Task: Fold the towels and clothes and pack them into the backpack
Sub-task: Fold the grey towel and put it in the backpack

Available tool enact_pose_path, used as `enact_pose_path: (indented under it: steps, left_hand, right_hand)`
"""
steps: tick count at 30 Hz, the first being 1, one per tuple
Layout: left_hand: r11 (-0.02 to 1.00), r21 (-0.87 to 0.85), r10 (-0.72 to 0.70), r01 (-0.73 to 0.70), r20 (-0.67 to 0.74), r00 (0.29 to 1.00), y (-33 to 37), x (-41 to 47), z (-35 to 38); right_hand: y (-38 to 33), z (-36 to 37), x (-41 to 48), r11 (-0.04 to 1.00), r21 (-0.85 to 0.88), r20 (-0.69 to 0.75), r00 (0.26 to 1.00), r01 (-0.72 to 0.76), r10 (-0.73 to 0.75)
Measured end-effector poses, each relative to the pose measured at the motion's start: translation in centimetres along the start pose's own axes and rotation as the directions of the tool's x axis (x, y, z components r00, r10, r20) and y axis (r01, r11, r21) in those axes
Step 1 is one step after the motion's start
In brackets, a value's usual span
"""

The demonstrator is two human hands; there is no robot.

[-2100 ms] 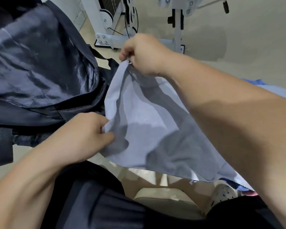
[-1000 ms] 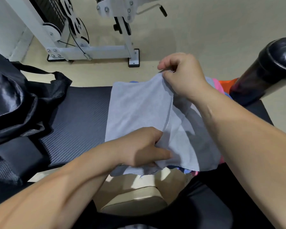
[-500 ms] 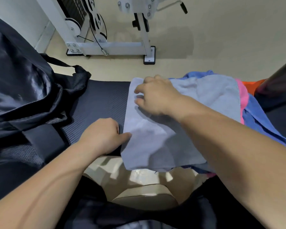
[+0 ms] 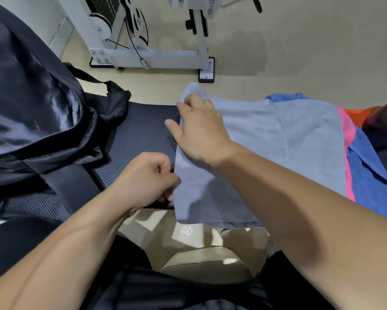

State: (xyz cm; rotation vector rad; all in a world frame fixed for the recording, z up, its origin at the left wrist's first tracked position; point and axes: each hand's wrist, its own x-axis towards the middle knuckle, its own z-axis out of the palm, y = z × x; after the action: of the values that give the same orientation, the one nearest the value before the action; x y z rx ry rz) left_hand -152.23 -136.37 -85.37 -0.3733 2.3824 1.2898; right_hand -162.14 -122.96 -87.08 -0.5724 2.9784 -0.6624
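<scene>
Towel: grey towel [image 4: 266,142] lies spread over a pile of clothes, centre right of the frame; its near edge hangs past the front of the surface [image 4: 141,130].
Right hand: right hand [image 4: 199,133] rests palm down on the towel's left part; fingers [image 4: 188,101] fairly straight, slightly apart, holding nothing; thumb tip reaches past the left edge.
Left hand: left hand [image 4: 147,177] at the towel's left edge, lower centre; fingers [image 4: 163,166] curled, thumb and fingertips pinching that edge.
Backpack: dark backpack [image 4: 31,97] fills the upper left, on the surface, apart from the towel; 1 strap trails toward centre.
Surface: black, ribbed, bare between backpack and towel.
Pile: pink cloth [image 4: 346,135], blue garment [image 4: 371,175] and orange cloth [image 4: 355,113] show from under the towel at right.
Background: white metal frame [image 4: 154,57] on beige floor [image 4: 300,52], top centre.
</scene>
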Motion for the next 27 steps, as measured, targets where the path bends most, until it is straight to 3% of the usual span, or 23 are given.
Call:
enact_pose_path:
  steps: [3, 5, 8, 10, 12, 16, 22, 27]
  left_hand:
    - [0.986, -0.163, 0.007, -0.023, -0.101, 0.995, -1.1, -0.1, -3.1]
    - [0.991, -0.125, 0.025, -0.051, -0.200, 0.980, -2.3, 0.0, -4.9]
    - [0.972, 0.235, 0.044, -0.002, -0.173, 0.984, -3.4, -0.3, -5.2]
    - [0.863, 0.504, 0.029, -0.010, -0.031, 0.999, -3.5, -0.6, -3.6]
    - [0.783, 0.621, 0.024, -0.036, 0.027, 0.999, -3.4, -0.5, -1.7]
    - [0.791, 0.605, 0.093, -0.088, 0.024, 0.995, -3.2, 0.2, -0.3]
    - [0.815, 0.568, 0.081, -0.112, 0.080, 0.994, -2.8, 0.4, -0.3]
    - [0.806, 0.583, 0.095, -0.105, 0.048, 0.994, -2.0, -0.7, -4.2]
  right_hand:
    - [-2.5, 0.6, 1.1, 0.992, 0.116, 0.003, 0.999, 0.040, -0.040]
    - [-4.2, 1.7, 1.6, 0.991, 0.129, 0.022, 0.999, 0.041, -0.045]
    - [-5.5, 3.4, 2.2, 0.996, 0.092, 0.113, 0.994, -0.023, 0.013]
    - [-4.9, 4.2, 2.2, 0.999, 0.017, 0.147, 0.988, -0.049, 0.046]
    - [-3.3, 4.5, 1.7, 0.999, -0.031, 0.152, 0.988, -0.012, 0.016]
    - [-0.4, 3.8, 0.4, 0.997, 0.041, 0.230, 0.970, 0.071, -0.079]
    - [0.0, 3.0, 0.1, 0.998, 0.032, 0.278, 0.959, 0.053, -0.060]
    - [-3.5, 2.1, 0.8, 0.999, 0.031, 0.118, 0.993, -0.014, 0.010]
